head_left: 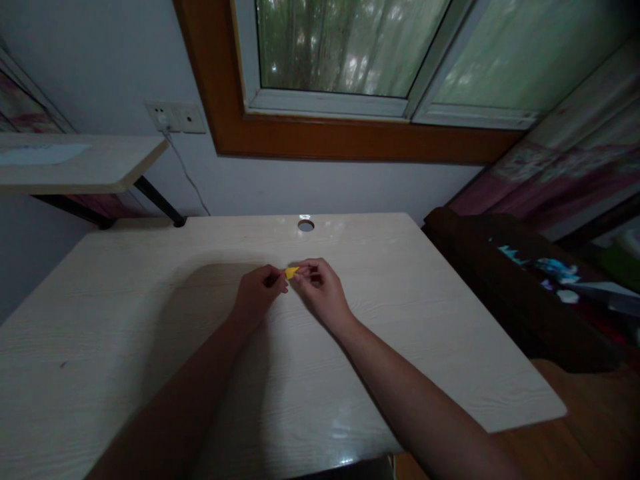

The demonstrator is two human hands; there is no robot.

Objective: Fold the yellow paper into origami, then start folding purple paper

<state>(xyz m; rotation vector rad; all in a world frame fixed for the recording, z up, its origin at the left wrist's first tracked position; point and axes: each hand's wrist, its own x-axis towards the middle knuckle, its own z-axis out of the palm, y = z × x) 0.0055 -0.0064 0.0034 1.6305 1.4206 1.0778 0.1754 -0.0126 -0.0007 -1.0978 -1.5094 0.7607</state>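
Observation:
A small yellow piece (291, 273), perhaps folded paper, is held between my two hands over the middle of the pale wooden desk (400, 300). My left hand (259, 291) pinches its left end with thumb and fingertips. From the other side, my right hand (323, 288) grips it between thumb and forefinger, the fingers curled. The piece has a pointed shape toward the right. Fingers cover part of it, so its full form is hidden.
Near the desk's back edge is a round cable hole (306, 225). A raised shelf (115, 163) on black legs stands at the back left, below a wall socket (175, 118) with a white cord. A dark wooden cabinet (480, 267) with small items stands at the right, under a curtain.

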